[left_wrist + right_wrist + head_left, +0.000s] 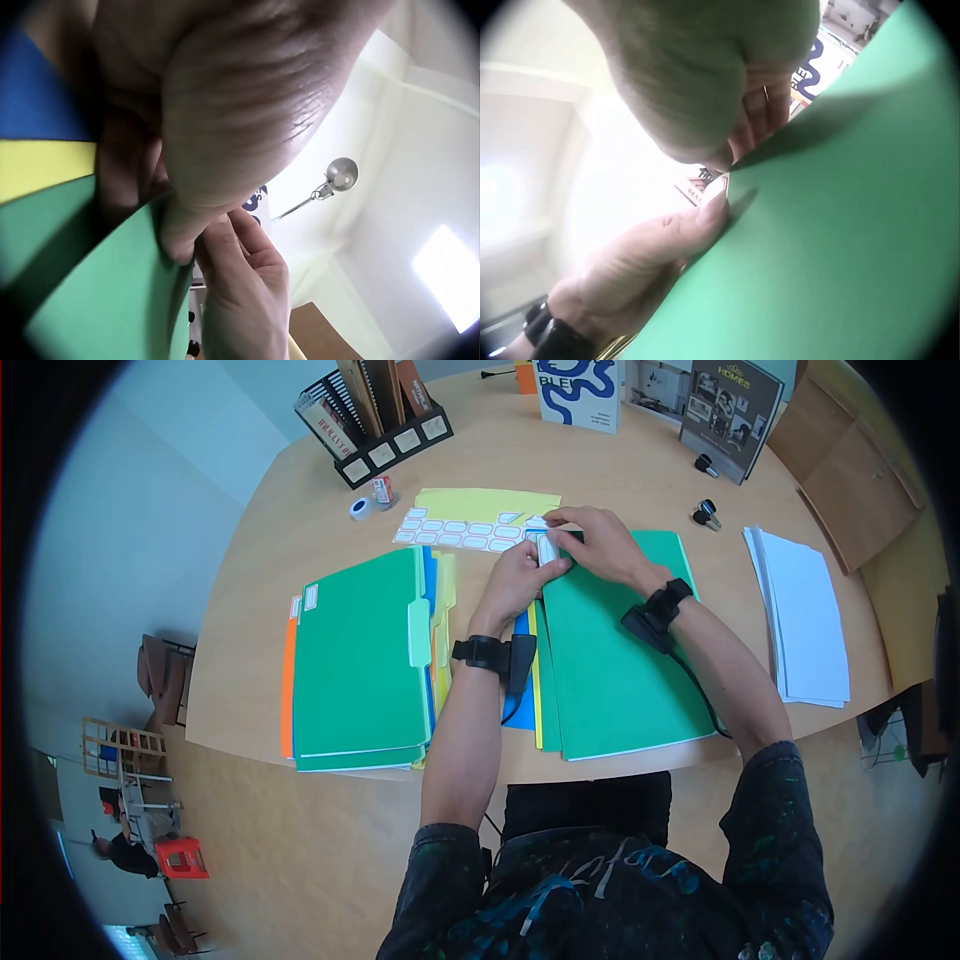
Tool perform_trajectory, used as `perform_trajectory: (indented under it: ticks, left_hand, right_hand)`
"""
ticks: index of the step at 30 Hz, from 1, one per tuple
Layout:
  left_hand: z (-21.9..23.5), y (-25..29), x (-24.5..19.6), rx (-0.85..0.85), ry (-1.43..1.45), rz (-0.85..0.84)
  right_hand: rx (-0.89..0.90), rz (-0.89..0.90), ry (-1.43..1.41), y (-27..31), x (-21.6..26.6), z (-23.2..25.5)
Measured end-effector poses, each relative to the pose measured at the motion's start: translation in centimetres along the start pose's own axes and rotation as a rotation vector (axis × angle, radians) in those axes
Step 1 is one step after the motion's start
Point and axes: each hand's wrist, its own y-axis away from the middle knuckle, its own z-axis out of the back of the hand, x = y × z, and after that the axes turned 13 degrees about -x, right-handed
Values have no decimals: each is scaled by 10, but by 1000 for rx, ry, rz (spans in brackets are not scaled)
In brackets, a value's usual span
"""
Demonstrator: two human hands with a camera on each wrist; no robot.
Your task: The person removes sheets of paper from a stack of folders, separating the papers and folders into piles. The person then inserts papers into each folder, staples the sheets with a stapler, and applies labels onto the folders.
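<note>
A green folder (630, 660) lies before me on the right, with its raised left edge between both hands. My left hand (515, 585) grips that edge, thumb on top and fingers beneath. A small red-bordered white label (547, 550) sits at the edge, beside the left thumb. At the label's upper end, my right hand (605, 545) pinches with thumb and curled fingers. In the right wrist view, the label (718, 185) shows between the two thumbs. Blue and yellow folders (45, 165) lie under the green one. Just beyond the hands is a label sheet (460, 532).
A stack of green folders (360, 660) with colored ones beneath stands left. White papers (800, 615) lie right. A black file holder (395, 445), correction tape (361, 508), upright books (735, 415) and black binder clips (706, 514) occupy the back.
</note>
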Motion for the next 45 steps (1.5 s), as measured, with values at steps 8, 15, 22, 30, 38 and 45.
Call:
perform_trajectory:
  ticks: [8,15,22,30,38,45]
  left_hand:
    - [-9,22,-23,73,92,-42]
    - [-15,27,-44,112,-9,-19]
    - [74,41,-115,-380,-91,-177]
    - [309,50,-97,-698,-192,-64]
    - [359,72,38,-937,-869,195]
    - [179,41,-63,-798,-388,-241]
  right_hand:
    - [-48,-188,-56,17,2,21]
    - [-258,-319,-125,23,-24,54]
    - [-686,-370,-102,54,-74,118]
    - [-78,-328,274,71,-63,121]
    - [-91,-319,204,73,-71,107]
    - [-205,-346,106,78,-65,101]
